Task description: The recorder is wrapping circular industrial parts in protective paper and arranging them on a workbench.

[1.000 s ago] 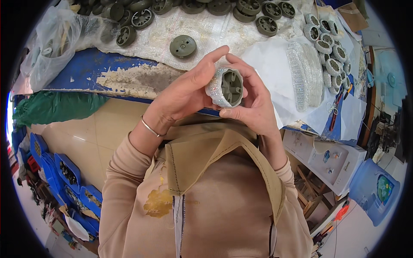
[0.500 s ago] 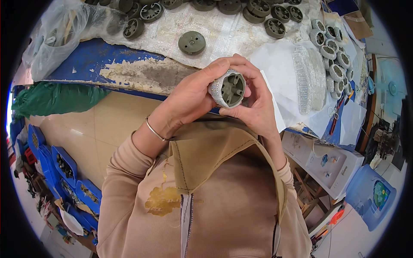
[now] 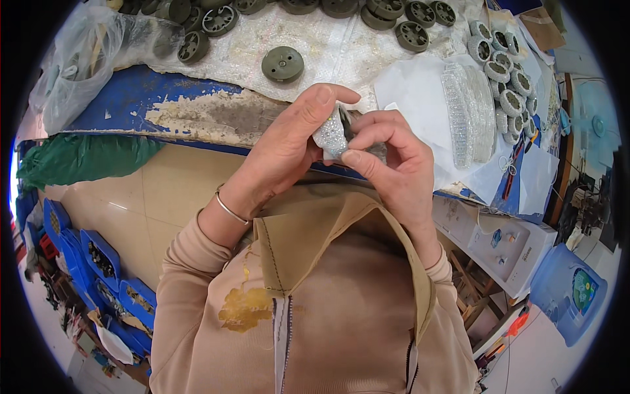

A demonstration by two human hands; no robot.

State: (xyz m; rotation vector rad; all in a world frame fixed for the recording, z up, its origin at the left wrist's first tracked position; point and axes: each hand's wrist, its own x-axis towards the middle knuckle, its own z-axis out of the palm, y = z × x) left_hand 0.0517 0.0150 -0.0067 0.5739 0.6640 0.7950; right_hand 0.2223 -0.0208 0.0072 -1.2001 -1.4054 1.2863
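Sparkly-banded wheel (image 3: 331,140) is right between their left hand (image 3: 287,134), cupped loosely around it, and right hand (image 3: 401,157), pinching its edge, hollow face towards that one, neither nearer from here tbh.

On the worn blue table (image 3: 131,95) lies a whitish, seemingly woven sheet (image 3: 341,56) bearing dark green round parts (image 3: 283,64).
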